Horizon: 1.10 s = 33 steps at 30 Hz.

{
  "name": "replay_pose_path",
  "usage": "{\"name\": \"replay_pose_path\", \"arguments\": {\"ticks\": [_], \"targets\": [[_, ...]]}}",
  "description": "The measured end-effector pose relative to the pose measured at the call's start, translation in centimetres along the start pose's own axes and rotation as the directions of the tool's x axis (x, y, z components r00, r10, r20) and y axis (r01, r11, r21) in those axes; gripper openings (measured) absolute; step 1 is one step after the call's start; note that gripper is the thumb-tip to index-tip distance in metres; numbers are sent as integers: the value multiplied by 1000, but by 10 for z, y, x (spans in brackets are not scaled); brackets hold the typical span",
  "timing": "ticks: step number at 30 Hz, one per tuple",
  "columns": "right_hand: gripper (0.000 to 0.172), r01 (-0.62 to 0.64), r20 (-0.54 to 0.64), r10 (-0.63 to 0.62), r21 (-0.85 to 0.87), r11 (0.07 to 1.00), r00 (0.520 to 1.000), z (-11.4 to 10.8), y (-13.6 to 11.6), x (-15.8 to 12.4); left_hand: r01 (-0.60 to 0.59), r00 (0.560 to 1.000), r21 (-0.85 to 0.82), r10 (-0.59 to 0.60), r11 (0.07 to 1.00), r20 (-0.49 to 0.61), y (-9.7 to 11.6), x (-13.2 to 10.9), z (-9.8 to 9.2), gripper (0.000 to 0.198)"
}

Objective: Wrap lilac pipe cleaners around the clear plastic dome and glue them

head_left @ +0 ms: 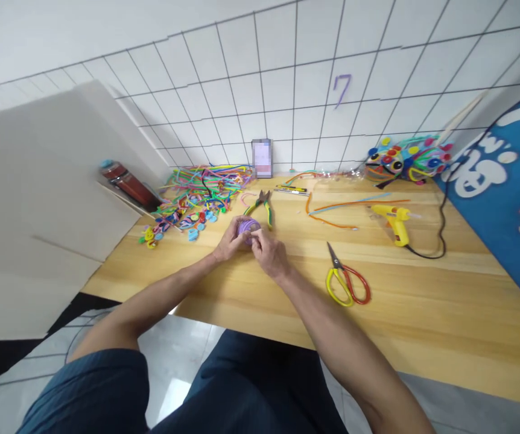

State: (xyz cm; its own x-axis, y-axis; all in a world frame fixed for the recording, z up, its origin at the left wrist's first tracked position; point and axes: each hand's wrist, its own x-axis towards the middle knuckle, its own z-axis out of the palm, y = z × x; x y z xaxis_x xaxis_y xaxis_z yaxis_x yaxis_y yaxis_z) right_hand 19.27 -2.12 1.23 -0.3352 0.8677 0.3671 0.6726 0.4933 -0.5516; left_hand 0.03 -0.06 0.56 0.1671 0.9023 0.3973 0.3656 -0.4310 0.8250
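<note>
Between my hands is a purple coil of what looks like wound pipe cleaner (248, 226), just above the wooden table. My left hand (231, 240) wraps round its left side. The fingers of my right hand (266, 248) are pinched against its right side; whether a loose end lies in them is hidden. Right behind the coil lie pliers (260, 207) with green and yellow handles, jaws pointing to the wall. To the right of my right hand rest scissors (345, 278) with one yellow and one red handle.
A pile of coloured pipe cleaners (210, 184) lies at back left beside a dark red bottle (131, 184). A phone (262, 158) leans on the tiled wall. Orange and blue pipe cleaners (332, 208), a corded yellow glue gun (393, 222) and a colourful craft figure (407, 161) are on the right.
</note>
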Motion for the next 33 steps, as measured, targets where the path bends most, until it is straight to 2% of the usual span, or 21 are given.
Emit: {"name": "replay_pose_path", "arguments": {"ticks": [10,15,21,25,33], "targets": [[26,56,-63,-49,109,992,997,3,11,0,-7,1000,31,6,999,17,-10,0,-1,67],[24,58,-57,-51,125,990,997,0,12,1,-57,998,60,54,997,37,-9,1,1,64],[22,37,-67,-28,133,990,997,-3,11,3,-63,997,64,60,996,44,-5,3,3,63],[23,31,-67,-20,159,987,998,-5,12,1,-94,994,48,92,994,55,-6,3,4,58],[20,27,-93,-7,216,976,996,-8,14,-3,-169,982,-27,170,985,77,-18,4,8,68]]}}
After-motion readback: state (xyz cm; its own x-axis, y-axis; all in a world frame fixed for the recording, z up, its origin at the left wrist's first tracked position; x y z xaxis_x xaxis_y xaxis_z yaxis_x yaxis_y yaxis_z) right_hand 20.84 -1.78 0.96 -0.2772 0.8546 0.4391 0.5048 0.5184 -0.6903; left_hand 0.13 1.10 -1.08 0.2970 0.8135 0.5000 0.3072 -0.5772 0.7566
